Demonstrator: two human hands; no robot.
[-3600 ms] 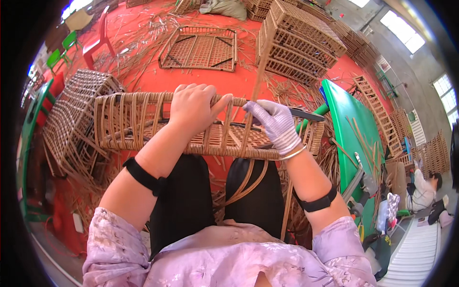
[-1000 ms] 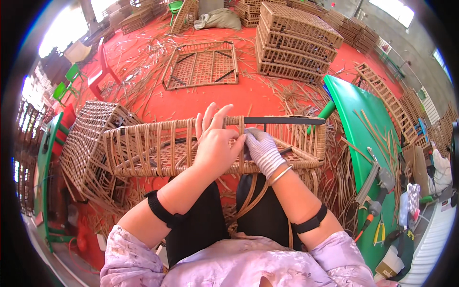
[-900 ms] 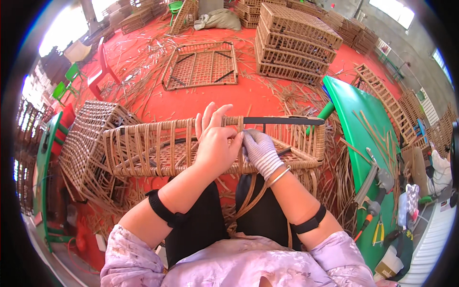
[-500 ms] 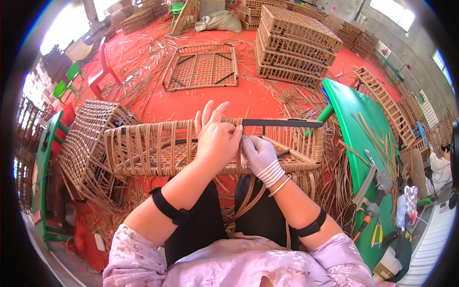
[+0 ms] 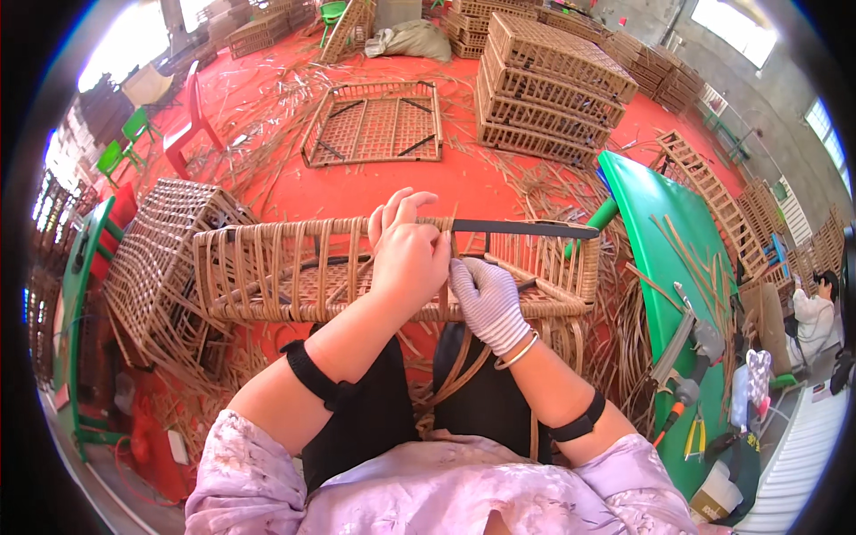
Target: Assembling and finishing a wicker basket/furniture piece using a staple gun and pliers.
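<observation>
Across my knees stands a woven rattan basket [image 5: 267,308], its upper rail partly wrapped in brown strip. To the right of my hands the rail shows as a bare black bar [image 5: 526,229]. My bare left hand [image 5: 406,254] is at the end of the wrapped part, thumb and forefinger pinched together at a rattan strip [image 5: 453,241], the other fingers lifted over the rail. Just beneath the rail, my right hand [image 5: 484,299], in a striped glove, is closed around the same strip. Loose lengths of strip hang over my lap.
A green table [image 5: 664,241] at the right carries pliers [image 5: 695,437], other tools and loose strips. Left stands another woven basket [image 5: 165,267]. Ahead are a basket frame [image 5: 374,125] and stacked baskets [image 5: 553,89]. Scraps litter the red floor. A person [image 5: 813,316] sits far right.
Both hands stay at the same spot on the rail. My left hand's raised fingers have bent a little, and the whole view has shifted slightly.
</observation>
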